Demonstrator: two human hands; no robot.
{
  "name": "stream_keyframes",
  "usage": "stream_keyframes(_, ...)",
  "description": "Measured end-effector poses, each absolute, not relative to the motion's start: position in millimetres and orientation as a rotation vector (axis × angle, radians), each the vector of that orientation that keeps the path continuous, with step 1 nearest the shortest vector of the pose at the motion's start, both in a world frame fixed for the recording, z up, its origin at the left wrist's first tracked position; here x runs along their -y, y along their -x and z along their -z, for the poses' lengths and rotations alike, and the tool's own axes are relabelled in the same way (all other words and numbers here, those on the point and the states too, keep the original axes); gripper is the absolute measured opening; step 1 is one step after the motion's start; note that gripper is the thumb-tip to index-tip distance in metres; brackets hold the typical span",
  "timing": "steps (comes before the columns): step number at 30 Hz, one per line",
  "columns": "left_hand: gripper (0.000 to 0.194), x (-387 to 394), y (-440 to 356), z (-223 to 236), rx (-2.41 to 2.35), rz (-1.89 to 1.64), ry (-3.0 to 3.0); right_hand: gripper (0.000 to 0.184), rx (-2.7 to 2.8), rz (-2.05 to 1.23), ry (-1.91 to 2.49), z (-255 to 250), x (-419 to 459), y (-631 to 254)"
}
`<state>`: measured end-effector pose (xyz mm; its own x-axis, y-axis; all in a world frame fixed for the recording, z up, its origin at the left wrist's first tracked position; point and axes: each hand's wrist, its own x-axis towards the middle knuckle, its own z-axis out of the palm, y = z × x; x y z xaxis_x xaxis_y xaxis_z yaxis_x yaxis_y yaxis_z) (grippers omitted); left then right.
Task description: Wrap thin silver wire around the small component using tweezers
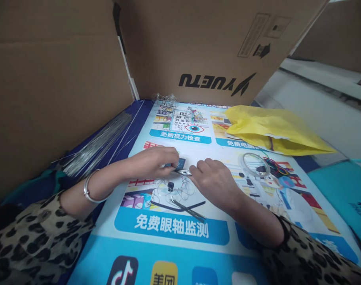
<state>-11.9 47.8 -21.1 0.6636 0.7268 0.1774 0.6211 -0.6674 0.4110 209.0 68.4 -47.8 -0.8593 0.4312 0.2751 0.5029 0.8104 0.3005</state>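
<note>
My left hand (162,159) is closed in a pinch, its fingertips at the tip of a small metal tool that looks like pliers (184,172). What those fingers pinch is too small to make out. From the other side, my right hand (211,179) wraps round the pliers, hiding their handles. Loops of thin wire (183,190) spread over the printed sheet just below both hands. Among the loops lies a pair of pointed metal tweezers (189,209), slanting down to the right.
Cardboard panels (180,47) stand at the back and left. A bundle of straight wires (97,142) lies left. Wire tangles (195,114) sit at the back. Rightward are a yellow bag (266,126), a clear ring-shaped roll (255,164), coloured cords (277,166) and a teal bag (341,190).
</note>
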Motion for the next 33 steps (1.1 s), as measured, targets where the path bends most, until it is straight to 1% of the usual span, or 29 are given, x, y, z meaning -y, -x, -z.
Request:
stream_keyframes(16,0.012,-48,19,32,-1.007,-0.526,-2.396,0.014,2.807,0.712,0.659,40,-67,-211)
stream_keyframes(23,0.015,-48,19,33,-0.993,-0.533,-2.39,0.013,2.795,0.711,0.677,36,-62,-212)
stream_keyframes(33,0.013,-46,15,31,-0.989,-0.499,-2.455,0.014,2.787,0.727,0.673,37,-60,-211)
